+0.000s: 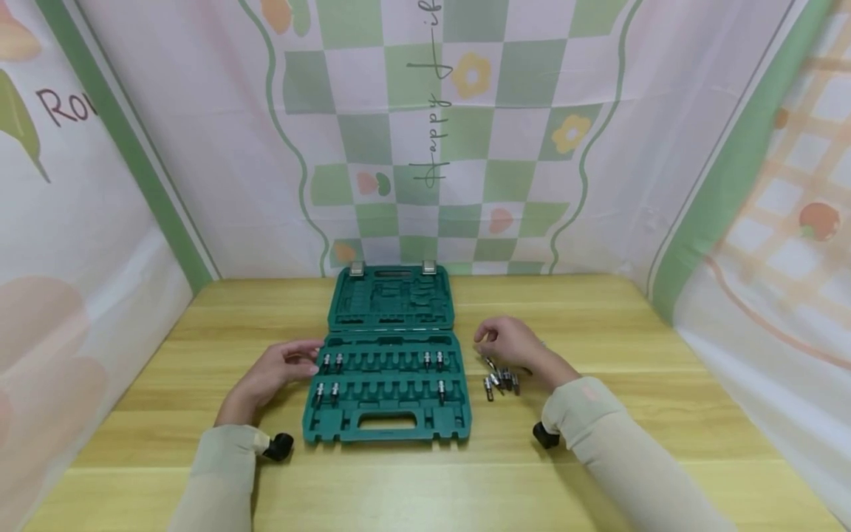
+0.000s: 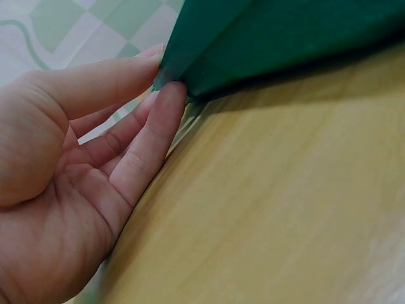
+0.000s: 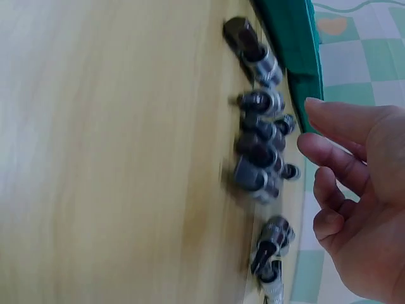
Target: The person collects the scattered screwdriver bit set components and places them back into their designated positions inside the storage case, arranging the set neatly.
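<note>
A green plastic tool case (image 1: 388,417) lies unfolded on the table, its lid (image 1: 392,299) laid back. In its two rows of slots stand several bit sockets (image 1: 441,391), at the left and right ends. My left hand (image 1: 275,373) touches the case's left side with its fingertips; the left wrist view shows extended fingers (image 2: 142,158) against the green wall (image 2: 253,50). Right of the case, my right hand (image 1: 515,343) hovers over a loose pile of bit sockets (image 1: 505,380). Nothing shows between its loosely bent fingers in the right wrist view, where the loose bit sockets (image 3: 259,149) look blurred.
The wooden table (image 1: 578,473) runs back to a printed cloth (image 1: 465,148), with more cloth hanging at both sides. Metal latches (image 1: 428,268) stick up from the lid's far edge. Several slots between the bit sockets in the case hold nothing.
</note>
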A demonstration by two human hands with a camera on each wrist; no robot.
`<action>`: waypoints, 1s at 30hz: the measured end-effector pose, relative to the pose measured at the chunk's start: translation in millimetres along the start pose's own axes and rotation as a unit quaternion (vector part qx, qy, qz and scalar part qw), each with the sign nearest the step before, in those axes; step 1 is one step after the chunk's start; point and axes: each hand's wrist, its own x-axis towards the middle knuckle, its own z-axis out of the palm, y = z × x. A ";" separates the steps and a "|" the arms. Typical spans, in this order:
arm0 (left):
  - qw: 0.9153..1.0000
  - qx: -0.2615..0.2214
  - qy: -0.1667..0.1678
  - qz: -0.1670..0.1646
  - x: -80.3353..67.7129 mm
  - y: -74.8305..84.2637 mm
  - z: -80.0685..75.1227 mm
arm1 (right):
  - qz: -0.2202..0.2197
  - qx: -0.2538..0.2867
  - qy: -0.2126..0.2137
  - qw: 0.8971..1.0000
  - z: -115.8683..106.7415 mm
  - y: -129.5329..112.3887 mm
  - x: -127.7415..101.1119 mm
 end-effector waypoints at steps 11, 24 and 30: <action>1.000 0.000 -0.001 -0.001 0.4 -0.6 -0.2 | -0.015 -0.012 -0.045 0.999 -3.2 13.3 -5.3; 1.000 -0.005 -0.002 -0.004 0.2 0.4 0.2 | -0.029 -0.042 -0.053 0.997 -3.2 13.1 -7.6; 1.000 -0.005 -0.001 -0.004 0.5 0.8 0.0 | -0.030 -0.053 -0.039 0.997 -1.8 12.1 -6.5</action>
